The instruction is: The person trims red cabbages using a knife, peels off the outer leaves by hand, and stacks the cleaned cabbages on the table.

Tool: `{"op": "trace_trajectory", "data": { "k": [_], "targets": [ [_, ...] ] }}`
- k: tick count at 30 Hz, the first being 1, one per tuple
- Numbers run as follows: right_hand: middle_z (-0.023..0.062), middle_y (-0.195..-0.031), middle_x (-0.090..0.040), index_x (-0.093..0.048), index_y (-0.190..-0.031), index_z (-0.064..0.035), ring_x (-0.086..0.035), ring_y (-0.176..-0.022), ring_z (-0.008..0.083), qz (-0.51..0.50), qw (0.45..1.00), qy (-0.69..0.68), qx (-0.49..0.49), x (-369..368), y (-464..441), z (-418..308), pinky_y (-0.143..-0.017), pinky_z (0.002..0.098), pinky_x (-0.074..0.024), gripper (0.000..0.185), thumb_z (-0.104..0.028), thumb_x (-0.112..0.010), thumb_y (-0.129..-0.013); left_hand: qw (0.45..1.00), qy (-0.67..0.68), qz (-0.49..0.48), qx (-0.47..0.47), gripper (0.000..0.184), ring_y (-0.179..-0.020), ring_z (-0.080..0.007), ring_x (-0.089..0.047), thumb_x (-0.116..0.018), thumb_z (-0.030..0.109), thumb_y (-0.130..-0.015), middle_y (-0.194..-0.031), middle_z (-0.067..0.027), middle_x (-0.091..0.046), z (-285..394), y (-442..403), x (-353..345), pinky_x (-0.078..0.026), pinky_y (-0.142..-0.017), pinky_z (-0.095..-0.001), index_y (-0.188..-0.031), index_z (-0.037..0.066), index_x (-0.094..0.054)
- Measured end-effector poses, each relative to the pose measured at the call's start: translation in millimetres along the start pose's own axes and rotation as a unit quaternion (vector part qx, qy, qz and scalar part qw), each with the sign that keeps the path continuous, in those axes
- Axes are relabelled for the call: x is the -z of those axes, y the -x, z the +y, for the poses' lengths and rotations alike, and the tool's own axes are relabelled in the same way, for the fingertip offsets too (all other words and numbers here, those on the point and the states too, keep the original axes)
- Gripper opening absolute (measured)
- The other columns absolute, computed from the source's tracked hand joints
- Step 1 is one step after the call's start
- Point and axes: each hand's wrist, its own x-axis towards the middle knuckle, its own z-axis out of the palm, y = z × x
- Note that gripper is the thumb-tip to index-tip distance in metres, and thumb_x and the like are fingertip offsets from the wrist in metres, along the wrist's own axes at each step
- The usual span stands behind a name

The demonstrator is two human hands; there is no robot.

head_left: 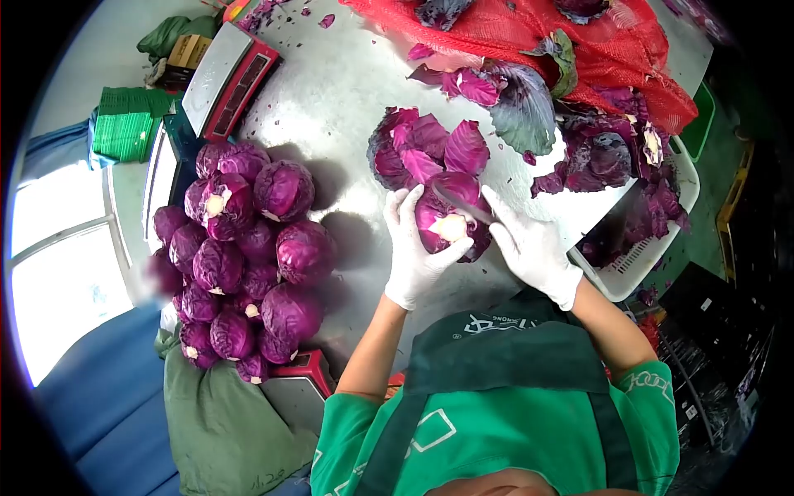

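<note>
A red cabbage (432, 217) with a pale cut stem end facing up sits on the metal table in front of me. My left hand (413, 258), in a white glove, is closed around its left side, thumb near the stem. My gloved right hand (533, 252) is on the other side, fingers closed on what looks like a knife (459, 202). The dark blade lies across the top of the cabbage; its handle is hidden in the hand. Just beyond the cabbage lie loose purple outer leaves (422, 145).
A pile of red cabbages (219, 264) stands at the left beside red-edged scales (240, 83). A white basket (688, 178) of leaf scraps is at the right. Red mesh sacking (529, 33) with leaves lies at the back. A green leaf (525, 112) rests before it.
</note>
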Motion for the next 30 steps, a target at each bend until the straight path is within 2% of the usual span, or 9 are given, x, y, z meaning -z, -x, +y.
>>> {"op": "trace_trajectory", "data": {
  "k": [13,17,20,22,23,24,25,26,30],
  "targets": [
    [0.0106,-0.075,-0.063,-0.043,-0.149,-0.0248,-0.064,-0.057,0.0269,-0.059,0.991,0.118,0.010,6,-20,-5,-0.048,0.0401,-0.0520,0.047,-0.035,-0.047,-0.103,0.996,0.076,0.017,0.032,0.101,-0.139,-0.0386,-0.034,-0.088,0.036,-0.070,-0.149,-0.0243,-0.032,4,2,-17,-0.030,-0.115,-0.0461,-0.144,-0.003,-0.034],
    [0.0173,-0.100,-0.071,-0.065,-0.126,-0.0139,-0.069,-0.078,0.0362,0.073,0.988,0.059,-0.127,16,-56,54,-0.067,0.0415,-0.0553,0.033,-0.029,-0.049,-0.102,0.999,0.010,0.019,-0.025,0.103,-0.139,-0.0408,-0.033,-0.090,0.033,-0.065,-0.148,-0.0245,-0.032,15,14,-16,-0.029,-0.116,-0.0480,-0.144,-0.001,-0.034],
    [0.0201,-0.099,-0.070,-0.062,-0.129,-0.0100,-0.067,-0.078,0.0400,0.081,0.988,0.066,-0.115,2,-69,116,-0.072,0.0473,-0.0544,0.037,-0.032,-0.046,-0.103,0.998,0.054,0.031,0.010,0.105,-0.139,-0.0399,-0.033,-0.091,0.035,-0.065,-0.148,-0.0240,-0.031,7,22,-21,-0.029,-0.116,-0.0476,-0.145,0.000,-0.032],
    [0.0190,-0.094,-0.070,-0.055,-0.139,-0.0130,-0.068,-0.073,0.0300,0.130,0.988,-0.061,-0.053,17,-60,57,-0.067,0.0386,-0.0534,0.044,-0.030,-0.056,-0.099,0.994,0.094,0.051,0.038,0.106,-0.138,-0.0393,-0.033,-0.091,0.036,-0.064,-0.148,-0.0236,-0.030,4,16,-21,-0.029,-0.116,-0.0474,-0.145,0.000,-0.031],
    [0.0168,-0.093,-0.069,-0.048,-0.146,-0.0148,-0.069,-0.079,0.0261,-0.055,0.982,-0.010,-0.178,38,-55,18,-0.070,0.0354,-0.0524,0.060,-0.034,-0.066,-0.092,0.994,0.087,0.050,0.031,0.108,-0.138,-0.0389,-0.033,-0.092,0.037,-0.064,-0.148,-0.0233,-0.030,3,16,-20,-0.029,-0.116,-0.0473,-0.145,0.001,-0.031],
    [0.0162,-0.093,-0.069,-0.045,-0.148,-0.0152,-0.070,-0.081,0.0281,-0.087,0.985,-0.036,-0.145,42,-49,-5,-0.072,0.0371,-0.0536,0.073,-0.042,-0.072,-0.086,0.995,0.083,0.048,0.019,0.109,-0.138,-0.0386,-0.033,-0.092,0.038,-0.064,-0.148,-0.0231,-0.029,3,14,-22,-0.029,-0.116,-0.0472,-0.146,0.001,-0.030],
    [0.0163,-0.093,-0.068,-0.043,-0.149,-0.0159,-0.071,-0.083,0.0279,0.025,0.999,0.011,0.020,25,-48,-11,-0.071,0.0380,-0.0546,0.079,-0.047,-0.073,-0.084,0.998,0.062,0.030,0.013,0.110,-0.138,-0.0384,-0.033,-0.092,0.039,-0.064,-0.148,-0.0231,-0.029,6,14,-18,-0.030,-0.116,-0.0470,-0.146,0.001,-0.030],
    [0.0146,-0.093,-0.069,-0.053,-0.139,-0.0143,-0.070,-0.077,0.0277,-0.063,0.995,0.072,-0.039,24,-44,-18,-0.064,0.0397,-0.0549,0.063,-0.044,-0.071,-0.086,0.998,0.065,0.022,0.011,0.110,-0.138,-0.0384,-0.033,-0.092,0.039,-0.064,-0.148,-0.0231,-0.029,5,14,-17,-0.030,-0.116,-0.0470,-0.146,0.001,-0.030],
    [0.0139,-0.074,-0.065,-0.064,-0.098,-0.0111,-0.068,-0.067,0.0295,0.017,0.991,0.131,-0.009,6,-69,23,-0.057,0.0420,-0.0537,0.018,-0.027,-0.059,-0.093,0.997,0.076,0.003,-0.003,0.110,-0.139,-0.0389,-0.032,-0.092,0.039,-0.064,-0.149,-0.0230,-0.029,3,15,-12,-0.029,-0.116,-0.0475,-0.146,0.001,-0.030]
  ]
}}
